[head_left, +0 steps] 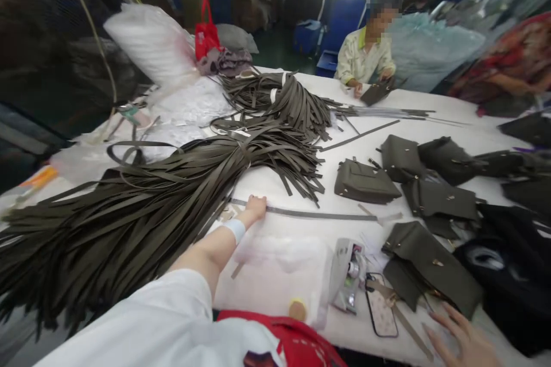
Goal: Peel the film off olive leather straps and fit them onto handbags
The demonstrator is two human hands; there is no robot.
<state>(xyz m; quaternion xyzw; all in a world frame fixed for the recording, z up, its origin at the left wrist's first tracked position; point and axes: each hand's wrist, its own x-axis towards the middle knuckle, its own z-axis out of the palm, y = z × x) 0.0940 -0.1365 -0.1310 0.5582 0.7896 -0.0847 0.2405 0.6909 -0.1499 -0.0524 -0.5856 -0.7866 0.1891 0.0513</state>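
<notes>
My left hand (257, 207) is closed on a long dark strap (322, 215) that lies nearly straight across the white table. Beside that arm spreads a big bundle of loose olive-dark straps (129, 229), their cut ends fanned out near the hand. At the lower right, my right hand (462, 337) has its fingers apart, close to the bottom edge of a dark flap bag (434, 264). Nothing shows clearly in that hand. A thin strap (407, 324) and a phone in a pink patterned case (382, 312) lie to its left.
Several more dark bags (365, 180) stand along the right. A second strap bundle (284, 100) lies farther back. In front of me are a clear plastic bag (279, 252), a silver pouch (346, 275) and a round yellow-edged object (297, 309). Across the table, a person (364, 57) handles a bag.
</notes>
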